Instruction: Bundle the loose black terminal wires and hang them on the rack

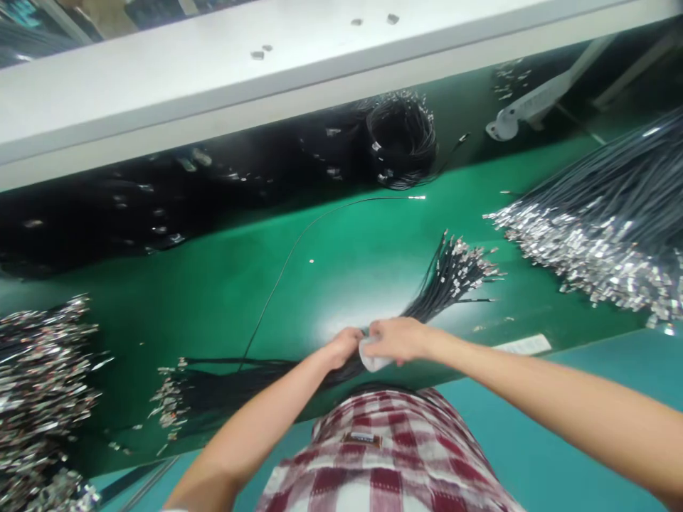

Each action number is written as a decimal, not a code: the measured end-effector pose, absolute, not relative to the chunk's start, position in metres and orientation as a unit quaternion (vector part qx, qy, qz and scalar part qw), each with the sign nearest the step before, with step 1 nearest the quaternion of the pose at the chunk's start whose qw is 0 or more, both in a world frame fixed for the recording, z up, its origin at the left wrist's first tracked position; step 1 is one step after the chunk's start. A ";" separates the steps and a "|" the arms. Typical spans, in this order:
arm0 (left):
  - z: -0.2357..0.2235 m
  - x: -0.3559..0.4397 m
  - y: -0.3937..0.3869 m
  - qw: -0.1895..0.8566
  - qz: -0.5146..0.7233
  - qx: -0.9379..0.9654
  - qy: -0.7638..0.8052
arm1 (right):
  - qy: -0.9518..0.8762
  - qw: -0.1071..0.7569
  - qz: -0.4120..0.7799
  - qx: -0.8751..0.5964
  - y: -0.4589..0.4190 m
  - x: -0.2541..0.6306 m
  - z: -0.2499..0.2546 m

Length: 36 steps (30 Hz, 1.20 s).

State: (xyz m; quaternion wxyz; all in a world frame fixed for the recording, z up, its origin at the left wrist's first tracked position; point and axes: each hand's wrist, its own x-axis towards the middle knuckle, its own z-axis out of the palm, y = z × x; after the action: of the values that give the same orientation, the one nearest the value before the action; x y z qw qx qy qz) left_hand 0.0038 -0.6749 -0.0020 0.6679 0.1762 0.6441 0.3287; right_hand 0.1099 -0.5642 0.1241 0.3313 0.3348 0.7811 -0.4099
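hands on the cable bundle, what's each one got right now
Left hand: closed on the black cable bundle.
Right hand: closed on a white roll, against the bundle.

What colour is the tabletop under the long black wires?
The smooth, flat tabletop is green, seen best in the head view.

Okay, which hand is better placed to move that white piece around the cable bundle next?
Right, I'd say: the right hand has its fingers on the white piece at the cable bundle, while the left hand seems busy gripping that bundle.

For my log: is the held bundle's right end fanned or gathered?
Fanned: past the right hand, the bundle splays into separate tips.
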 end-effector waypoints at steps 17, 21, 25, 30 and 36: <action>0.004 -0.042 -0.650 0.904 0.119 0.055 0.406 | 0.772 -0.160 -0.532 0.309 -0.637 0.187 0.026; -0.008 -0.033 -0.661 0.900 0.116 0.044 0.417 | 0.631 -0.229 -0.646 0.363 -0.641 0.176 0.041; -0.008 -0.040 -0.662 0.843 0.259 0.045 0.469 | 0.375 -0.265 -0.791 0.404 -0.641 0.158 0.046; 0.024 -0.073 -0.637 0.777 0.326 0.128 0.523 | 0.345 -0.265 -0.791 0.429 -0.624 0.156 0.043; 0.080 -0.023 -0.644 0.511 0.206 0.503 0.666 | 0.216 -0.074 -0.866 0.446 -0.604 0.173 0.052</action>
State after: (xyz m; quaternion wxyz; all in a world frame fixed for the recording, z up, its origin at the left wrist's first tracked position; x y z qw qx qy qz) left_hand -0.0231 -0.6443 0.0801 0.5109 0.5032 0.6660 0.2057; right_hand 0.1732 -0.6038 0.0518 -0.0740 0.4457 0.2155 -0.8657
